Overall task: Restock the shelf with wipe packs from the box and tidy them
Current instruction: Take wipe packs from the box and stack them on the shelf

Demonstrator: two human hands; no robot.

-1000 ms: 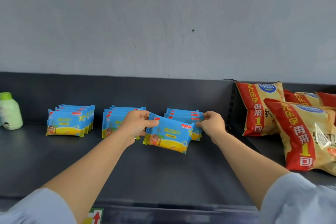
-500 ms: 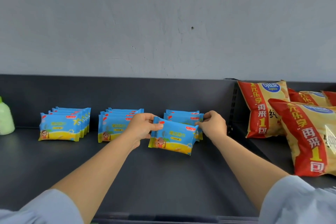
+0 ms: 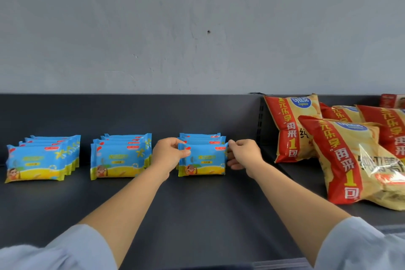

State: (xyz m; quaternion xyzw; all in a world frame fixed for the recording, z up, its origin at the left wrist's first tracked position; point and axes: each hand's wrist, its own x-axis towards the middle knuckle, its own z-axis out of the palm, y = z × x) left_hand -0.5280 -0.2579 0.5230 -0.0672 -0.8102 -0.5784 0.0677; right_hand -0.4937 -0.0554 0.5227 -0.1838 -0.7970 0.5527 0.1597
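Observation:
Three rows of blue-and-yellow wipe packs stand upright on the dark shelf (image 3: pixel 197 208): a left row (image 3: pixel 36 163), a middle row (image 3: pixel 118 161) and a right row behind the front wipe pack (image 3: pixel 203 160). That front pack stands on the shelf against the right row. My left hand (image 3: pixel 167 154) pinches its upper left corner. My right hand (image 3: pixel 243 154) pinches its upper right corner. The box is out of view.
Large red-and-yellow snack bags (image 3: pixel 350 160) lie and lean on the neighbouring shelf section to the right, past a slotted upright (image 3: pixel 259 120). A grey wall rises behind the shelf's back panel. Bare shelf surface stretches in front of the packs.
The wipe pack went from tilted and held in front of the right row to upright against it. My right hand shifted from the row's edge to the pack's right corner.

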